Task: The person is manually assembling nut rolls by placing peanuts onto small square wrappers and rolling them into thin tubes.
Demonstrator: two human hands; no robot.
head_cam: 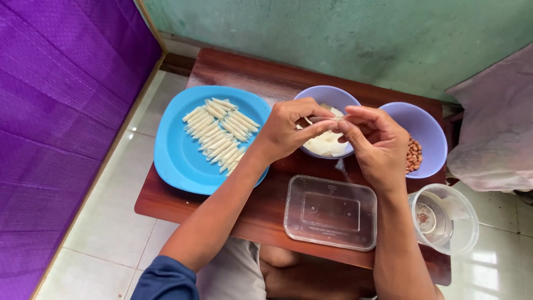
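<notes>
Left hand [286, 130] and right hand [373, 139] pinch small pale dough wrapper [327, 118] between fingertips, above lavender plastic bowl of wrappers [322, 97]. Risk: thin sheet could tear or unroll under uneven pinch. Right of hands: one lavender peanut bowl [425, 130]. Left: one blue plate [177, 155], roughly twenty rolled pieces [219, 133]. Below: one clear rectangular lid [330, 212], one clear round tub [447, 218].

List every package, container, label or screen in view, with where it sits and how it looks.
Clear rectangular plastic lid: table front, flat, embossed marks.
Clear round tub: table's front right corner, upright, open.
Two lilac bowls: one behind the hands with pale wrappers, one right with peanuts.
No labels, signs or screens.
</notes>
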